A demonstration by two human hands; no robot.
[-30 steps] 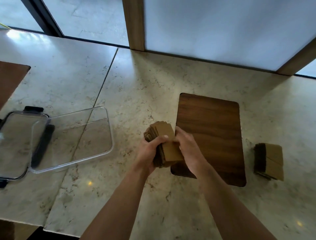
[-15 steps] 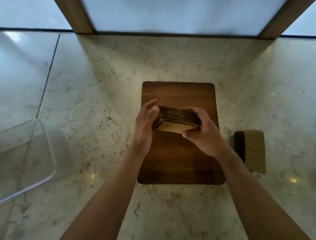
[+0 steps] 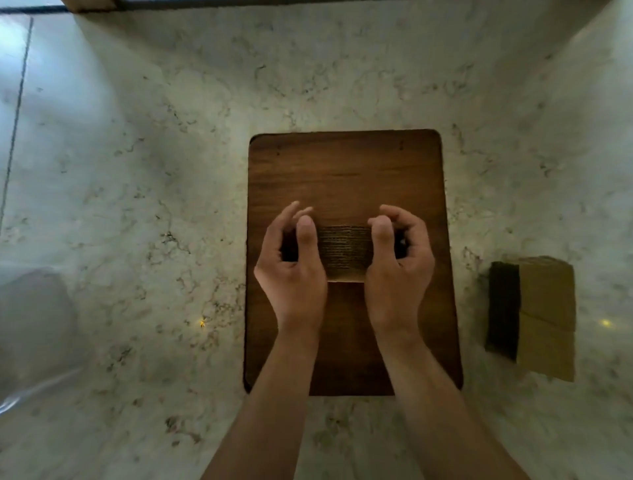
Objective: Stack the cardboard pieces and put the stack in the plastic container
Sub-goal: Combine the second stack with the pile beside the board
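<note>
A stack of brown cardboard pieces (image 3: 344,253) stands on edge on the wooden board (image 3: 346,171), its layered side facing me. My left hand (image 3: 291,270) presses its left end and my right hand (image 3: 397,270) presses its right end, thumbs on the near face, fingers curled behind. A second cardboard stack (image 3: 534,315) lies flat on the marble counter to the right of the board. Only a blurred corner of the clear plastic container (image 3: 30,329) shows at the left edge.
The marble counter (image 3: 154,171) surrounds the board on all sides. A dark seam (image 3: 17,113) runs down the counter at the far left. A window frame (image 3: 92,4) borders the back edge.
The stack was carried from the counter onto the board and turned onto its edge. Both hands now squeeze its ends. The view shifted right, so the container has slid almost out of sight.
</note>
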